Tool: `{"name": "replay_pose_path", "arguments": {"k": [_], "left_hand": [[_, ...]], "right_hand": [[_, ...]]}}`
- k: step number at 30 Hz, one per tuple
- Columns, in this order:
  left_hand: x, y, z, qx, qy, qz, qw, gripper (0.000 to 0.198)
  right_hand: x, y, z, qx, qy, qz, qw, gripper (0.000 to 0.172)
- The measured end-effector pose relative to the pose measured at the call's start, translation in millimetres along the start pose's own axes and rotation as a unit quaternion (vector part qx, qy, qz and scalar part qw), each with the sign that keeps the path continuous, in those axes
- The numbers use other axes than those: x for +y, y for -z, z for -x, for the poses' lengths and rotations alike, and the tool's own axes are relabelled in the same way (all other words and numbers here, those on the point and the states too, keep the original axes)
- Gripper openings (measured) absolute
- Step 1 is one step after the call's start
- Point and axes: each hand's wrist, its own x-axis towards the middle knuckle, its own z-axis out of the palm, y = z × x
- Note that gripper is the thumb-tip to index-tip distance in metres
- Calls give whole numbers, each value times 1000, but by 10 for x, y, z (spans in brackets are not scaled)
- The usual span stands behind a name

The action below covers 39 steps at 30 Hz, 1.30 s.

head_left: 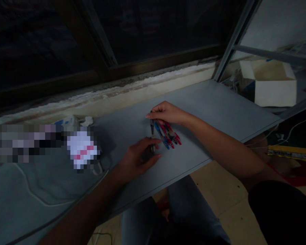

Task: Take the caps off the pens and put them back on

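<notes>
Beneath the right hand [168, 113], red-blue pens [167, 134]

Pens [167, 134] on the tabletop [214, 105], near its middle; at its left end, blurred objects [83, 148]; beyond its far edge, a window sill [117, 92]; past its right end, a cardboard box [270, 85]; underneath it, the person's knees [173, 204].
</notes>
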Motion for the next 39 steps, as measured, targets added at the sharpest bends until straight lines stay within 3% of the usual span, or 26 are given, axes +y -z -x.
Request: {"name": "replay_pose_path", "arguments": {"k": [4,20,24,39], "left_hand": [[-2,10,-9,-13,-20,-43,999,16],[27,18,-12,-70,32,-16,997,21],[15,10,-22,-62,36,-28,997,15],[19,28,-33,-72,49,-18,996,23]], "right_hand": [[-27,-27,11,-2,-3,36,999,49],[-103,-72,67,-35,-23,162,986,43],[-78,-66,56,-30,-11,180,983,43],[-37,-55,41,-49,9,208,977,45]]}}
